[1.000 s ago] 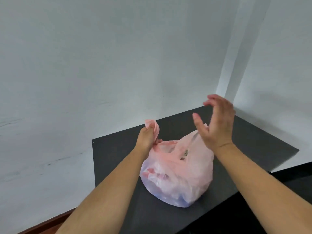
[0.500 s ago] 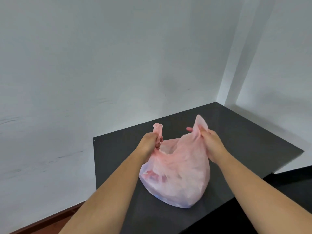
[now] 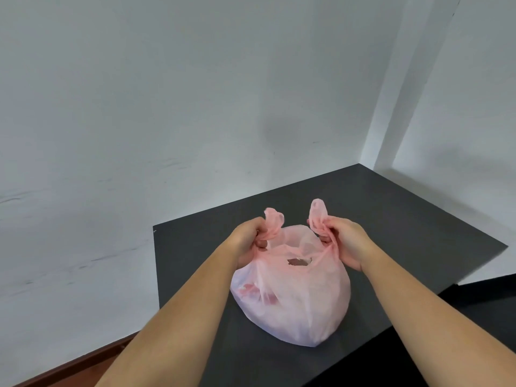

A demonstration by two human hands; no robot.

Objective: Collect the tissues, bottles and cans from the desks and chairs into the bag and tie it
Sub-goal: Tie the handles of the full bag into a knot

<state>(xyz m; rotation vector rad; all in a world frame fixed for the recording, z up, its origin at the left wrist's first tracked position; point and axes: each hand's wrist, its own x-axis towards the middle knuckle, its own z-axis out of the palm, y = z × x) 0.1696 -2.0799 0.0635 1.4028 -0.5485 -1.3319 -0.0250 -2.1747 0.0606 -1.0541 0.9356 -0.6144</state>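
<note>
A thin pink plastic bag (image 3: 296, 303) sits full and rounded on the black desk (image 3: 195, 247). My left hand (image 3: 248, 241) is closed around the bag's left handle, whose loop sticks up past the fingers. My right hand (image 3: 346, 241) is closed around the right handle in the same way. Both handles are pulled apart and the bag's mouth gapes a little between them, showing something dark inside. Red and white shapes show faintly through the plastic; I cannot tell what they are.
The desk stands in a corner between white walls (image 3: 167, 107). Its left edge drops to a strip of brown floor (image 3: 83, 367). A second dark surface (image 3: 488, 297) lies lower at the right front.
A second ago my right hand was raised open above the bag; it came down and took the right handle. Both hands have since pulled the handles outward and the bag has flattened.
</note>
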